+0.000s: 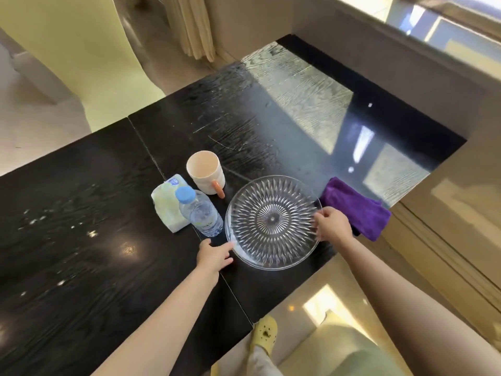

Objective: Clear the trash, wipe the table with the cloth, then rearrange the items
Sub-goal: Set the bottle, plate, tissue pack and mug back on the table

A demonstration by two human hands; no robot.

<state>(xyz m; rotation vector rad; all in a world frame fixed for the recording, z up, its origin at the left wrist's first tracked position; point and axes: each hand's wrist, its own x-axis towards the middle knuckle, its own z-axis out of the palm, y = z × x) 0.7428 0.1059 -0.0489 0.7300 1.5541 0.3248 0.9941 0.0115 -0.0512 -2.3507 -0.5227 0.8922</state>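
Note:
A clear cut-glass plate (pixel 272 221) lies near the front right edge of the black wooden table (pixel 81 213). My left hand (pixel 212 255) touches its near left rim, fingers spread. My right hand (pixel 332 225) grips its right rim. A folded purple cloth (pixel 360 204) lies just right of the plate at the table's edge. Left of the plate stand a small water bottle (pixel 202 213) with a blue cap, a white tissue pack (pixel 169 202) and a cream mug (pixel 206 172) with an orange handle.
White specks and streaks dot the table's left half and middle. The far right part of the tabletop reflects window light. The table's front edge drops to a glossy floor, where my foot in a yellow clog (pixel 264 333) stands. A pale wall and curtain lie beyond.

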